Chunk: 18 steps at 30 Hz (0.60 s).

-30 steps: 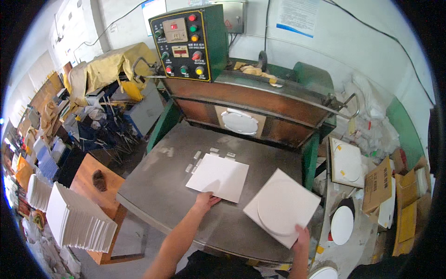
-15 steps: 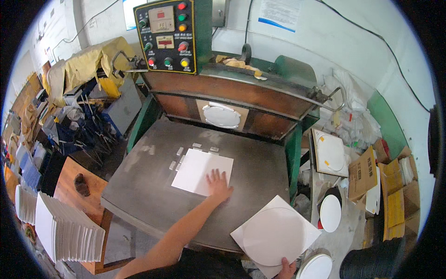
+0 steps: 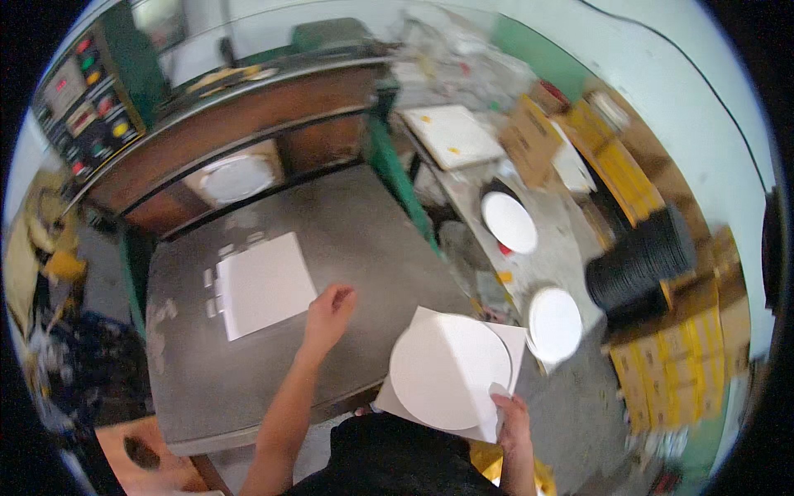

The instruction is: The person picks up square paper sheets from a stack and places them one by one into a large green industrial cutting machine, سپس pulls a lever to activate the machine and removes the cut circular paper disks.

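Note:
A white square board lies on the grey metal press table, with several small pale blocks along its left and far edges. Just right of the board, my left hand is raised with its fingers curled together, and nothing shows in it. Lower right, my right hand grips the corner of a white square sheet, thumb on top. A round white disc lies on or within that sheet; a shadow crosses it. My right fingers beneath the sheet are hidden.
Behind the table stands the press's brown upper plate, with a control panel at left. On the right bench are white discs, another white disc and a square board. Black stacked rounds and cartons stand beyond.
My view has swung to the right. My left hand has come off the board on the table, moved right, and its spread fingers have curled. My right hand still holds the square sheet.

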### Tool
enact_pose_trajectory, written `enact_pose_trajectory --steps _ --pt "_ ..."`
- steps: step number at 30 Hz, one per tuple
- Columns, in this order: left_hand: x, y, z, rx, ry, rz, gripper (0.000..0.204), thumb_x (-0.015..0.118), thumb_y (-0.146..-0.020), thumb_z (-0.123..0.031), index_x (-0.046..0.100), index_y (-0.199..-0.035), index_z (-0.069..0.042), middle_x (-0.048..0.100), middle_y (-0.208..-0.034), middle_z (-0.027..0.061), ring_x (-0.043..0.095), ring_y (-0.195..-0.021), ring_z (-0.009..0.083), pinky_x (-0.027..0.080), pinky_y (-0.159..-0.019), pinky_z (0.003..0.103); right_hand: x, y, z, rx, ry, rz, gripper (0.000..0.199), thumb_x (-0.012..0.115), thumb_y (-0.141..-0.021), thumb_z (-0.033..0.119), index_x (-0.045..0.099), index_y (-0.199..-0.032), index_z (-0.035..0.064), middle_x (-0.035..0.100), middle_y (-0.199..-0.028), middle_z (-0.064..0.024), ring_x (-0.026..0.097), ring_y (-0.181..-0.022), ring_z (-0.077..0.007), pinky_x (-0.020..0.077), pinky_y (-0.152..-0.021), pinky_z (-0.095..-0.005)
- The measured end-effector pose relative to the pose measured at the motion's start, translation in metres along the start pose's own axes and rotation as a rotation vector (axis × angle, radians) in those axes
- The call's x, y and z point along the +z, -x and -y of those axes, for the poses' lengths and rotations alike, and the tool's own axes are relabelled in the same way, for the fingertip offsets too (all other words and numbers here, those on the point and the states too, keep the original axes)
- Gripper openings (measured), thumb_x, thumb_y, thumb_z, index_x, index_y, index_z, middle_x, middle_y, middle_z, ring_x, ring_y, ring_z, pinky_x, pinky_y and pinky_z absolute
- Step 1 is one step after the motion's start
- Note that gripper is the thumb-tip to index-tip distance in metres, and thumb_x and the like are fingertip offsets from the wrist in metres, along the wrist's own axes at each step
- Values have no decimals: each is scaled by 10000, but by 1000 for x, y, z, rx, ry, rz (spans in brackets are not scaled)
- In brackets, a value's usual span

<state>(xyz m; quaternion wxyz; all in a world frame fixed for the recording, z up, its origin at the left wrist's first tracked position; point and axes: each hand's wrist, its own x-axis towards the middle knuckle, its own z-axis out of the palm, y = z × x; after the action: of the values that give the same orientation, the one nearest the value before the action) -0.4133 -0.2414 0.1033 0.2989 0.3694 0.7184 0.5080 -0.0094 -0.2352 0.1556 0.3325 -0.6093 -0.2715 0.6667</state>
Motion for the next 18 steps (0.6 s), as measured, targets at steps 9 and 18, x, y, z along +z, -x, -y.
enact_pose_trajectory --steps 9,18 --pt "118 110 -41 -206 360 579 352 570 -957 -258 566 -1225 -31 649 -1077 120 636 -910 225 523 -809 350 -62 -2 -34 -36 -257 56 316 585 -933 121 572 -1202 -45 682 -945 -116 662 -806 -195 526 -744 -314" --pt "332 39 -34 -611 691 868 507 542 -970 -211 353 -1413 -52 496 -1367 130 502 -1237 294 390 -1064 489 -338 66 -32 -302 478 -741 277 510 -991 223 602 -1072 -25 575 -645 -28 568 -561 -114 468 -529 -273"
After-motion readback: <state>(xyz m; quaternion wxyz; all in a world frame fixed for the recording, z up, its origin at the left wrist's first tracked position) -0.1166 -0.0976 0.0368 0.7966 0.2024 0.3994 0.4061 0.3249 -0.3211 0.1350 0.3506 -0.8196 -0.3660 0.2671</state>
